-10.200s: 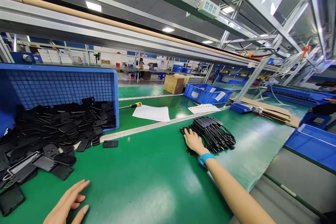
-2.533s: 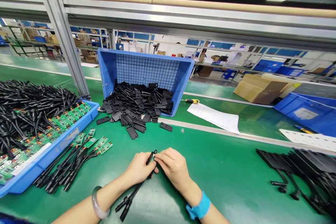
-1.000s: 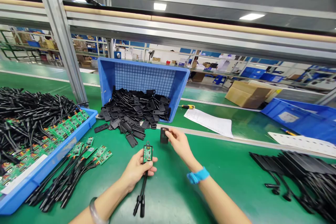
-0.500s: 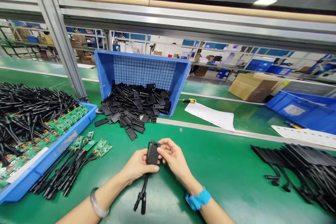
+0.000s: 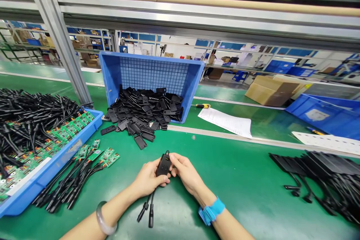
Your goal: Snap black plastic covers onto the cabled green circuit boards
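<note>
The left hand's (image 5: 149, 176) fingers are clamped on the lower part of a black case (image 5: 163, 165), thumb across its near end; the right hand's (image 5: 184, 170) fingers pinch its upper right edge. The case is held above the green tabletop (image 5: 225, 180), in front of the person. Its long axis runs away from the body and leans right, the small loop (image 5: 168, 152) at the far end. From the near end, two cables (image 5: 152, 198) hang toward the person and slightly left, their connectors spread apart.

Beyond the loop, a pile of black covers (image 5: 140, 110) spills from a blue crate (image 5: 152, 73) on its side. To the left lie loose cabled boards (image 5: 84, 174) beside a loaded blue tray (image 5: 60, 167); a metal post (image 5: 57, 33) rises between tray and crate. Cased units (image 5: 323, 174) are stacked well off to the right, nearer than a paper sheet (image 5: 226, 122) and a screwdriver (image 5: 204, 105).
</note>
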Demonstrator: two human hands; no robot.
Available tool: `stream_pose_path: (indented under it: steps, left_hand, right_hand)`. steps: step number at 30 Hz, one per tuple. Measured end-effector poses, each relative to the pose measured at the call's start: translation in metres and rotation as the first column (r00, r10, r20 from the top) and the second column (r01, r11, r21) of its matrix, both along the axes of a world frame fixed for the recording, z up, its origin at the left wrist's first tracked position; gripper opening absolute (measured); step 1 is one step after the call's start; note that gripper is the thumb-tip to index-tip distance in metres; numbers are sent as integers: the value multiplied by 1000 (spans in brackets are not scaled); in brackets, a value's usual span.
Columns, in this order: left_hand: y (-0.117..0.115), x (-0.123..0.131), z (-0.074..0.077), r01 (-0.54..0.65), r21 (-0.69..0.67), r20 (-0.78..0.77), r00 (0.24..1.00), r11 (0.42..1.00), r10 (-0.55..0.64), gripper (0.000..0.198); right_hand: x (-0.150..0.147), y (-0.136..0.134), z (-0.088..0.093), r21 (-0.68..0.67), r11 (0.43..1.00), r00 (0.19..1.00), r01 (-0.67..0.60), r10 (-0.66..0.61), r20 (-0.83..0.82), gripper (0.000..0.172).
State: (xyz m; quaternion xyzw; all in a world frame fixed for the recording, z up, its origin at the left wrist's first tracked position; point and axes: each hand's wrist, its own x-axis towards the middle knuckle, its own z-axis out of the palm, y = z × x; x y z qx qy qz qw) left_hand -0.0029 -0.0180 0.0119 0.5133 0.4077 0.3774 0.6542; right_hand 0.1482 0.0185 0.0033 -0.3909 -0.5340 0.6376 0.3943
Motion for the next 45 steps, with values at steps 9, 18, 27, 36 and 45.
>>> stream_pose_path:
  steps: [9,18,27,36,45]
  left_hand:
    - [-1,8,-11,-76,-24,227,971,997,80,80]
    - [8,-39,19,-12,469,-590,740,883,323,60]
    - [-6,-163,73,-218,402,-910,-198,889,363,25]
    - [-10,-160,79,-172,454,-890,-30,874,456,22]
    - [43,-64,53,200,494,-844,343,846,412,27]
  right_hand:
    - [-6,-4,-11,514,856,900,54,-264,346,54]
    - [43,16,-12,588,715,78,-378,-608,790,40]
    - [28,3,-7,667,609,220,-430,-646,731,35]
    - [7,-11,1,478,862,841,-166,-130,525,36]
    - [-9,-23,15,-261,963,938,-63,-32,-345,52]
